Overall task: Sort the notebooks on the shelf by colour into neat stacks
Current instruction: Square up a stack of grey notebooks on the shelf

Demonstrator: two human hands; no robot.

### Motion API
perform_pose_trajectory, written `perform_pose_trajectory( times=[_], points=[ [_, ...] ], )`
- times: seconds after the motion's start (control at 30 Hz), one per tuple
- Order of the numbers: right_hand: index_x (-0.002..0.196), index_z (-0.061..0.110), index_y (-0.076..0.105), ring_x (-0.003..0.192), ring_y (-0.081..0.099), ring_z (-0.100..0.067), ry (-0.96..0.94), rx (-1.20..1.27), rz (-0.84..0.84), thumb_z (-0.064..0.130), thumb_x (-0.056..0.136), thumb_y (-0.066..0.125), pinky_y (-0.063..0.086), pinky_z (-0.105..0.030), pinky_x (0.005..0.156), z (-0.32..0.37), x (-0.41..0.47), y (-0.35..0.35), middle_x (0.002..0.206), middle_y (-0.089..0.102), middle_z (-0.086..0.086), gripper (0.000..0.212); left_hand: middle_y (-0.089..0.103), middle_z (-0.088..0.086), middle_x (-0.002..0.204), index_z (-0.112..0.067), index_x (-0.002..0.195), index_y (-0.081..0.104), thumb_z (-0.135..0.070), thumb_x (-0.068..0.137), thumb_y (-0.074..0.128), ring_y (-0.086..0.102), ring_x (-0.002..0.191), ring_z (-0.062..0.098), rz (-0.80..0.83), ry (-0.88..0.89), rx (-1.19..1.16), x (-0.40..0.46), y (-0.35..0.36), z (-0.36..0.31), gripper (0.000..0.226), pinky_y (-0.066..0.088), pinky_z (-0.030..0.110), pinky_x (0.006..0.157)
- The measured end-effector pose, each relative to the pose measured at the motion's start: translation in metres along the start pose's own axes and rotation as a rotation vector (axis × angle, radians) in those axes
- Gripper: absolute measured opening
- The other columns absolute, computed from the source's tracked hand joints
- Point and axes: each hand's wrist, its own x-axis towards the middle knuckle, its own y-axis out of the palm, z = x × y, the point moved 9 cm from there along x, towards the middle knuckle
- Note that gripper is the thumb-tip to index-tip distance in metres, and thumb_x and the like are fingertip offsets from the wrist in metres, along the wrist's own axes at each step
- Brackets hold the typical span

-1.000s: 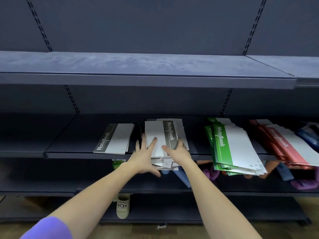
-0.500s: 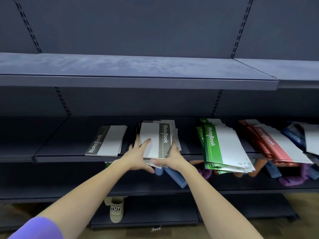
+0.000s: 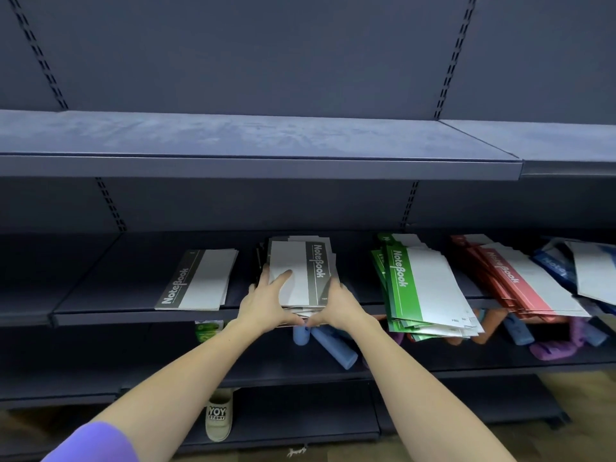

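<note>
The grey stack [image 3: 301, 278] sits at the shelf's [image 3: 133, 316] front edge, its lower notebooks poking past the lip. The left hand [image 3: 266, 303] grips its left side, thumb lying on the top cover; the right hand [image 3: 336, 303] curls round its right side. The layers look uneven, so a squeeze or pull could spill the bottom ones over the front edge. Just to the right, the green stack [image 3: 423, 288] overhangs that edge too and is fanned out; a knock from the right forearm might slide it off.
</note>
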Motion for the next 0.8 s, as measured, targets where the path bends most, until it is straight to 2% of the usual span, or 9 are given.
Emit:
perform_pose_trajectory(
  times=[0.1, 0.2, 0.27, 0.3, 0.4, 0.47, 0.63, 0.7, 0.8],
  points=[
    [0.151, 0.008, 0.019, 0.134, 0.041, -0.029, -0.049, -0.149, -0.053, 0.043, 0.058, 0.093, 0.042, -0.042, 0.108, 0.007, 0.003, -0.011, 0.148, 0.035, -0.011, 0.123, -0.008, -0.001, 0.166, -0.048, 0.154, 0.010, -0.060, 0.056, 0.088, 0.012, 0.148, 0.038, 0.030, 0.028, -0.065, 0.001, -0.002, 0.002, 0.126, 0.037, 0.052, 0.110],
    [0.156, 0.009, 0.005, 0.149, 0.018, -0.032, -0.132, -0.354, -0.089, 0.054, 0.057, 0.090, 0.020, -0.046, 0.122, 0.018, 0.003, -0.020, 0.161, 0.017, -0.013, 0.138, -0.020, 0.003, 0.164, -0.047, 0.154, -0.001, -0.052, 0.053, 0.093, -0.009, 0.150, 0.039, 0.084, 0.005, -0.088, 0.001, -0.007, 0.024, 0.138, 0.022, 0.058, 0.118],
    [0.158, 0.013, -0.007, 0.153, 0.001, -0.032, -0.191, -0.451, -0.095, 0.063, 0.056, 0.087, 0.006, -0.049, 0.124, 0.024, 0.003, -0.022, 0.165, 0.003, -0.012, 0.147, -0.023, 0.003, 0.164, -0.045, 0.154, -0.008, -0.053, 0.052, 0.092, -0.016, 0.150, 0.036, 0.102, 0.020, 0.021, 0.001, -0.009, 0.034, 0.143, 0.017, 0.057, 0.120],
    [0.158, 0.016, -0.009, 0.153, -0.002, -0.032, -0.227, -0.485, -0.099, 0.066, 0.054, 0.086, 0.004, -0.051, 0.124, 0.028, 0.003, -0.021, 0.165, 0.000, -0.011, 0.149, -0.023, 0.003, 0.163, -0.045, 0.154, -0.009, -0.054, 0.053, 0.091, -0.017, 0.150, 0.035, 0.100, 0.045, 0.081, 0.001, -0.010, 0.034, 0.143, 0.015, 0.056, 0.121],
    [0.158, 0.022, -0.005, 0.152, 0.004, -0.035, -0.319, -0.535, -0.089, 0.067, 0.053, 0.085, 0.013, -0.051, 0.123, 0.038, 0.002, -0.007, 0.164, 0.004, -0.012, 0.146, -0.022, 0.002, 0.164, -0.044, 0.154, -0.011, -0.055, 0.057, 0.089, -0.016, 0.151, 0.036, 0.086, 0.125, 0.154, 0.002, -0.010, 0.025, 0.140, 0.020, 0.056, 0.121],
    [0.158, 0.025, -0.003, 0.151, 0.006, -0.035, -0.341, -0.553, -0.072, 0.058, 0.055, 0.087, 0.021, -0.051, 0.120, 0.039, 0.001, 0.002, 0.164, 0.005, -0.012, 0.140, -0.020, 0.003, 0.164, -0.043, 0.155, -0.012, -0.050, 0.061, 0.089, -0.012, 0.151, 0.036, 0.111, 0.153, 0.151, 0.003, -0.005, 0.018, 0.138, 0.025, 0.053, 0.119],
    [0.157, 0.023, 0.011, 0.152, -0.001, -0.030, -0.342, -0.537, -0.058, 0.038, 0.066, 0.087, 0.041, -0.053, 0.109, 0.032, 0.005, 0.006, 0.164, 0.004, -0.008, 0.119, -0.012, 0.003, 0.166, -0.037, 0.158, -0.003, -0.031, 0.072, 0.086, -0.008, 0.152, 0.036, 0.176, 0.182, 0.081, 0.009, 0.003, 0.008, 0.123, 0.028, 0.048, 0.119],
    [0.158, 0.023, 0.012, 0.153, -0.001, -0.028, -0.347, -0.521, -0.073, 0.034, 0.075, 0.083, 0.041, -0.050, 0.110, 0.031, 0.009, 0.005, 0.165, 0.004, -0.005, 0.109, -0.007, 0.006, 0.166, -0.034, 0.159, 0.006, -0.024, 0.079, 0.080, 0.000, 0.152, 0.033, 0.113, 0.227, 0.073, 0.013, 0.001, 0.001, 0.109, 0.033, 0.043, 0.117],
    [0.158, 0.024, 0.014, 0.153, 0.003, -0.027, -0.352, -0.536, -0.124, 0.029, 0.085, 0.073, 0.031, -0.048, 0.118, 0.030, 0.012, 0.000, 0.166, 0.007, -0.004, 0.093, -0.003, 0.005, 0.166, -0.035, 0.158, 0.014, -0.009, 0.085, 0.067, 0.004, 0.152, 0.031, 0.026, 0.245, 0.082, 0.018, 0.001, -0.003, 0.094, 0.042, 0.042, 0.109]
  ],
)
